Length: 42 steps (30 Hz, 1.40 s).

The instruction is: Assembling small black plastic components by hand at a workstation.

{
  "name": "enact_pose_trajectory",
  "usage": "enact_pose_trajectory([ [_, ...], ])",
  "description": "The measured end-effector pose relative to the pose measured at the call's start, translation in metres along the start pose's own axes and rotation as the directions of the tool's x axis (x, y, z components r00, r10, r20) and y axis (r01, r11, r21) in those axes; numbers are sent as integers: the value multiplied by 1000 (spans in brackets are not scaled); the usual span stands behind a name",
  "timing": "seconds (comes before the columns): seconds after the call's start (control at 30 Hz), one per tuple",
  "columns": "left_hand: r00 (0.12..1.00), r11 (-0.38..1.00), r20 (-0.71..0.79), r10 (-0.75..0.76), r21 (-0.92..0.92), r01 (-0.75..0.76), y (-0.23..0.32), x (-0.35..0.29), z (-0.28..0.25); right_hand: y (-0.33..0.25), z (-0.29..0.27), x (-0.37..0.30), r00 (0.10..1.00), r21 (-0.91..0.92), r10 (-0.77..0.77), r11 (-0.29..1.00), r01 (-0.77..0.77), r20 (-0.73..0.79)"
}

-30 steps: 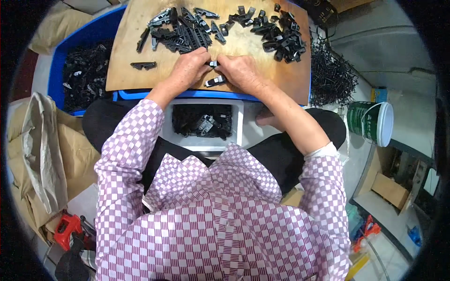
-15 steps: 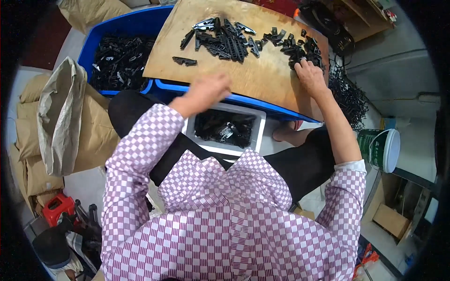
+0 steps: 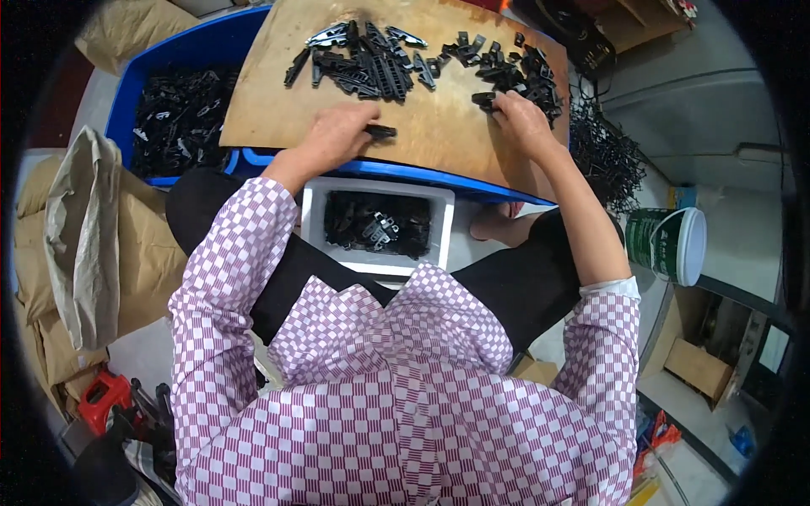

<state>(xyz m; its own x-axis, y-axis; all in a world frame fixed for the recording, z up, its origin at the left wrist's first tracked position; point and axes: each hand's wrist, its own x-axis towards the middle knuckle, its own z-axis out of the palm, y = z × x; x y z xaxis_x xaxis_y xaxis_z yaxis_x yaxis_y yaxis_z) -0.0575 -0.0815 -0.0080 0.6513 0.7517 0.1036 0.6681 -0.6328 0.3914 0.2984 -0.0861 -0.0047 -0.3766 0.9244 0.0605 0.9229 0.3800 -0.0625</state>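
My left hand (image 3: 336, 137) is closed on a long black plastic part (image 3: 382, 131) over the near edge of the wooden board (image 3: 439, 139). Between the fingers of my right hand (image 3: 525, 123) is a small black plastic piece (image 3: 483, 99), its exact shape hard to make out. Beyond my left hand lies a heap of long black slotted parts (image 3: 390, 72). A second heap, of small black pieces (image 3: 533, 78), sits just past my right hand.
Left of the board stands a blue bin (image 3: 126, 110) full of black parts. Below its near edge, a white box (image 3: 314, 223) holds more. Dark parts (image 3: 614, 156) are piled at right, near a green bucket (image 3: 666, 240). A pale sack (image 3: 83, 236) is at left.
The single long part that lay apart on the board is gone from there, and my left hand now holds one. My right hand has come away from the small pieces with one. The view has shifted.
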Motion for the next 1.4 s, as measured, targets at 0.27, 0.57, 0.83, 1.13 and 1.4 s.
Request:
enact_pose_trajectory([
  [0.27, 996, 995, 86, 37, -93, -29, 25, 23, 7, -14, 6, -2, 993, 285, 110, 952, -115, 34],
  [0.57, 995, 999, 96, -39, -30, 42, 36, 16, -4, -38, 5, 8, 979, 330, 150, 939, -97, -138],
  [0.83, 998, 995, 68, 14, -101, -7, 46, 11, 2, -73, -1, -7, 955, 825, 277, 510, -243, 110],
  [1.13, 995, 995, 92, -24, -92, 33, 45, 8, -2, -63, -7, -20, 980, 235, -120, 959, 155, -156],
  [1.4, 996, 987, 77, -54, -148, 65, 47, 8, -1, -75, -19, -12, 983, 284, -120, 946, 154, -136],
])
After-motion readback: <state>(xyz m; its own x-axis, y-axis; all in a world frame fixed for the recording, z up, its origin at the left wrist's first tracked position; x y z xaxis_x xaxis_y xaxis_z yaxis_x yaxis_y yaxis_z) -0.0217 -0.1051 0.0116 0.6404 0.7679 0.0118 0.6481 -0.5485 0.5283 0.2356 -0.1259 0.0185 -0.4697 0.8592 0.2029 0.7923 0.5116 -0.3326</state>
